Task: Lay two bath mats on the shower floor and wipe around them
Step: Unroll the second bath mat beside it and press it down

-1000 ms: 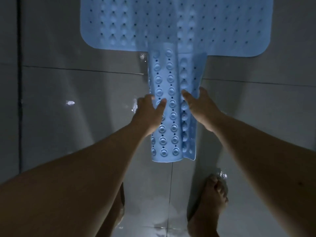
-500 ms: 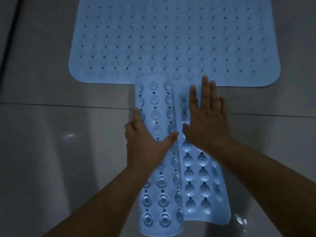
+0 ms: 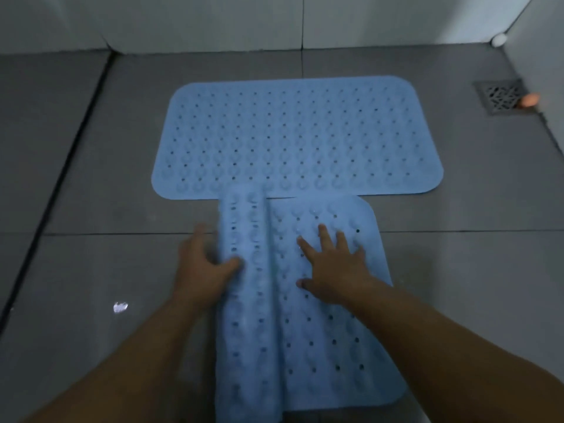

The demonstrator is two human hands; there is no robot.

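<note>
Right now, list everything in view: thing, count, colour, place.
flat bath mat: one, light blue, spread flat on the floor, farther from the person.
second bath mat: one, light blue, nearer the person, right part flat, left part still rolled, far end at the flat mat's near edge.
floor tiles: several, grey, under both mats.
wall tiles: several, pale grey, along the far edge.
floor drain: one, dark metal grate, far right corner.
small orange object: one, beside the drain; too blurred to identify.
small white object: one, at the wall base, far right.
left hand: one, against the rolled part.
right hand: one, fingers spread flat on the unrolled part.
</note>
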